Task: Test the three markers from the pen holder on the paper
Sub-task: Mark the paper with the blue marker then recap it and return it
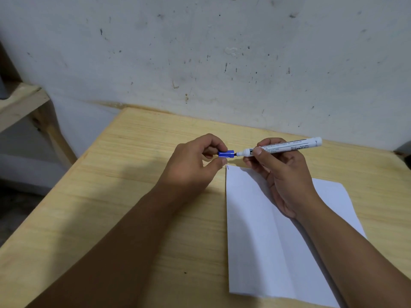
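A white marker (287,146) with printed text lies level in my right hand (281,174), its dark tip pointing left. My left hand (195,163) pinches the marker's blue cap (225,154) between thumb and fingers, and the cap's open end sits right at the tip. Both hands hover above the far end of a white sheet of paper (262,236) with a lengthwise fold. A short blue stroke (227,167) marks the paper's far left corner. No pen holder and no other marker is in view.
The paper lies on a light wooden table (133,196) pushed against a stained white wall (222,52). A wooden shelf frame (24,103) stands to the left beyond the table's edge. The floor drops away at the left.
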